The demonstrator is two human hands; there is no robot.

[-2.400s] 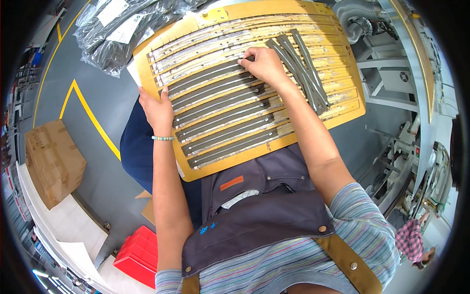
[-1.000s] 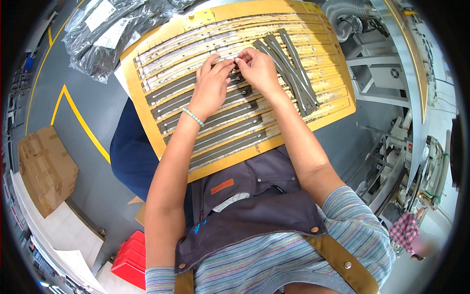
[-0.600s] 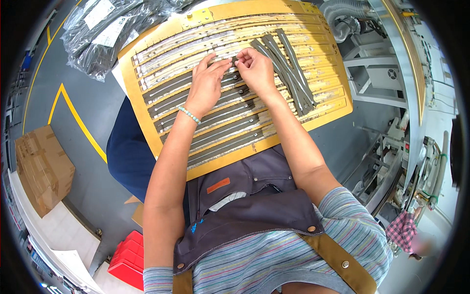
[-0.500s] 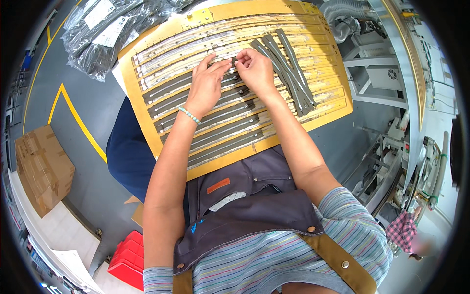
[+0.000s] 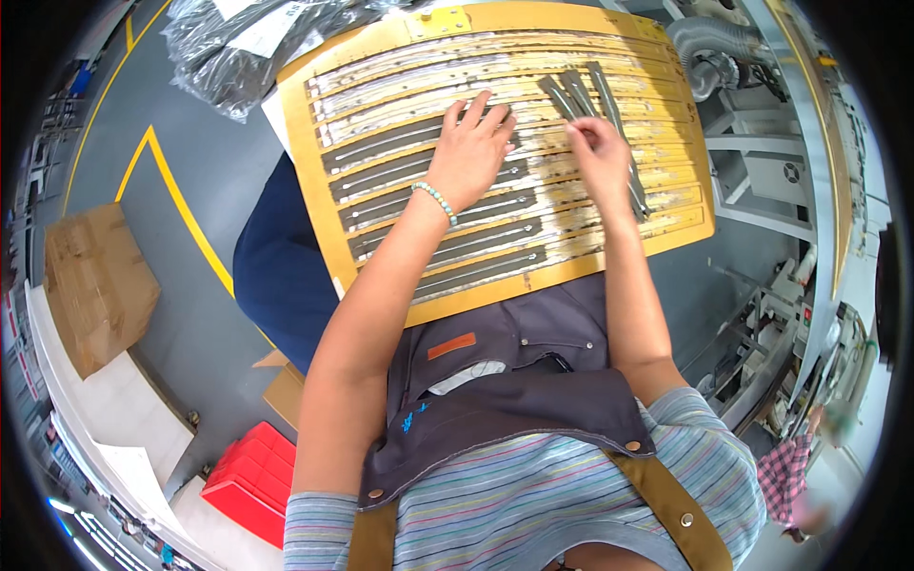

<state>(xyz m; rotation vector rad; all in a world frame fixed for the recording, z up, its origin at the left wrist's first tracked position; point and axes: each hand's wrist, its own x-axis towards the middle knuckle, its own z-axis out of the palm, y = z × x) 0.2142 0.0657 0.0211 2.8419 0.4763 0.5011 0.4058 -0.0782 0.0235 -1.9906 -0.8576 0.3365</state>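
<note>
A yellow slotted board (image 5: pixel 533 283) rests across my lap. Dark grey zippers (image 5: pixel 386 147) lie side by side in several of its slots on the left half. My left hand (image 5: pixel 466 157) lies over the uppermost filled row, fingers spread and fingertips on the board. Several loose zippers (image 5: pixel 609 95) are piled crosswise on the right half. Over that pile is my right hand (image 5: pixel 604 167), its thumb and fingers drawn together and slightly blurred. Whether a zipper is between them I cannot tell.
Plastic-wrapped bundles (image 5: pixel 224 52) sit beyond the board's far left corner. A cardboard box (image 5: pixel 100 285) and a red bin (image 5: pixel 252 481) are at the left. Machine frames and a grey flexible hose (image 5: pixel 709 43) stand to the right. Another person (image 5: pixel 785 481) is at the far right.
My right hand has left the middle rows and moved right to the loose zippers. My left hand has flattened out over the top filled row. The whole view has shifted somewhat.
</note>
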